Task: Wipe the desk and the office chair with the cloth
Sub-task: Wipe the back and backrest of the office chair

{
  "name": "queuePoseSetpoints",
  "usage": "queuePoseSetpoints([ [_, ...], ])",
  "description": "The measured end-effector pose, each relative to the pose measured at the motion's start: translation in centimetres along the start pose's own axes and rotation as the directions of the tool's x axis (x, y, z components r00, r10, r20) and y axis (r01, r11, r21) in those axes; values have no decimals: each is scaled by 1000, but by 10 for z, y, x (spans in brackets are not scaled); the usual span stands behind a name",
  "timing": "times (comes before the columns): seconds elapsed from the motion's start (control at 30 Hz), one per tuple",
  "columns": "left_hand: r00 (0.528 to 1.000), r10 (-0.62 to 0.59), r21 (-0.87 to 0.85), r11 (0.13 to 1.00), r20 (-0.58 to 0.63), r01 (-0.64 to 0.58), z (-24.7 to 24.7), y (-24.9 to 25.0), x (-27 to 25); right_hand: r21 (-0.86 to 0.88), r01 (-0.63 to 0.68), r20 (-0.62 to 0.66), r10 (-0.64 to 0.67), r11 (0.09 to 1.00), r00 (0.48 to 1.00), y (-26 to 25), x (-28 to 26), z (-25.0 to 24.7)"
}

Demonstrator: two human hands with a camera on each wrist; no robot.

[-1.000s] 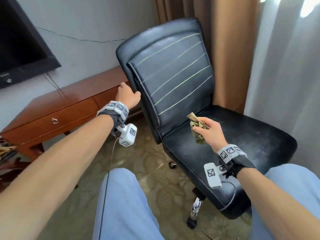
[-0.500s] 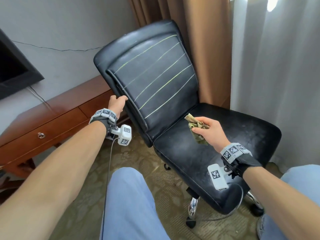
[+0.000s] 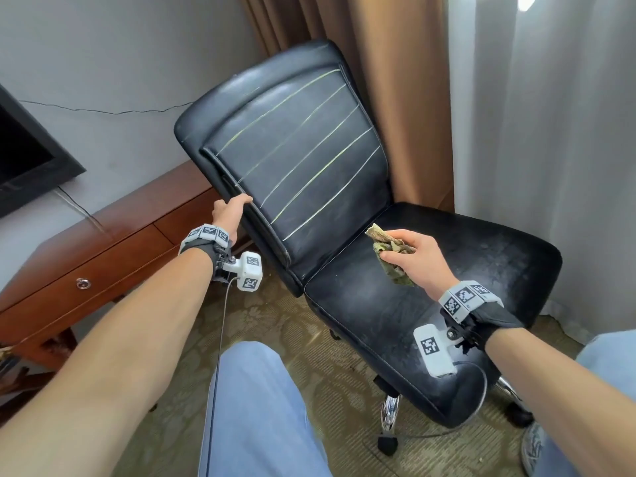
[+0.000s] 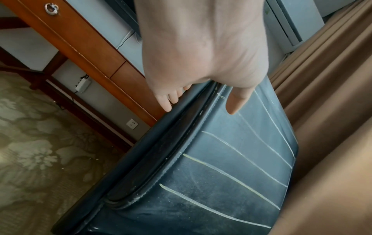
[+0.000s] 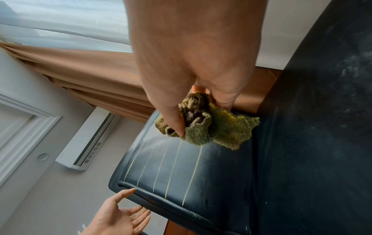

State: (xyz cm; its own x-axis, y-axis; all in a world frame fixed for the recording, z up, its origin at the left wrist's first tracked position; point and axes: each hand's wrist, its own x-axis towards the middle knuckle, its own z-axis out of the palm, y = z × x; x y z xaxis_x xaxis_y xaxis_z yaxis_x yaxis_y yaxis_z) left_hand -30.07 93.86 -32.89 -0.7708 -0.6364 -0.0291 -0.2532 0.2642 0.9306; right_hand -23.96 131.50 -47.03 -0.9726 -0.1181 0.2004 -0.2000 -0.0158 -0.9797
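The black leather office chair's backrest [image 3: 303, 160] [image 4: 231, 174] [image 5: 181, 167], with pale stitched lines, faces me. My left hand [image 3: 237, 204] [image 4: 199, 101] [image 5: 128, 211] is at its left edge with fingers straight and spread. The thumb lies on the front and the fingers reach behind. My right hand [image 3: 406, 249] [image 5: 201, 114] grips a bunched olive-green cloth [image 3: 380, 235] [image 5: 225, 132] just above the rear of the dusty seat [image 3: 447, 270] [image 5: 322, 127], near the backrest's foot. The brown wooden desk [image 3: 113, 232] [image 4: 80, 36] stands left of the chair.
A dark screen [image 3: 24, 160] hangs on the wall above the desk. Brown curtain [image 3: 395, 80] and white sheer curtain [image 3: 550, 132] hang close behind the chair. Patterned carpet [image 3: 292, 339] lies below. My knee in blue jeans [image 3: 254, 407] is near the chair's chrome base [image 3: 389, 411].
The chair has turned away from the desk and faces me more. My left hand stayed on the backrest's left edge and its hold loosened. The right hand keeps the cloth over the seat.
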Motion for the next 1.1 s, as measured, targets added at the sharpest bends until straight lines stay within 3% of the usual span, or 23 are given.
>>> queuePoseSetpoints([
  [0.3,982,-16,-203,978,190,55,-10,-1,-32,63,-5,26,3,998,1000,-5,5,18],
  [0.53,969,-26,-220,972,245,82,-29,-4,-35,71,34,59,-38,997,998,-17,4,42],
  [0.73,947,17,-93,996,322,14,-58,-17,-44,87,64,102,-73,994,992,-32,-5,68],
  [1.1,906,135,48,985,401,-168,-109,-38,-105,182,304,-26,-305,935,952,-105,-28,141],
])
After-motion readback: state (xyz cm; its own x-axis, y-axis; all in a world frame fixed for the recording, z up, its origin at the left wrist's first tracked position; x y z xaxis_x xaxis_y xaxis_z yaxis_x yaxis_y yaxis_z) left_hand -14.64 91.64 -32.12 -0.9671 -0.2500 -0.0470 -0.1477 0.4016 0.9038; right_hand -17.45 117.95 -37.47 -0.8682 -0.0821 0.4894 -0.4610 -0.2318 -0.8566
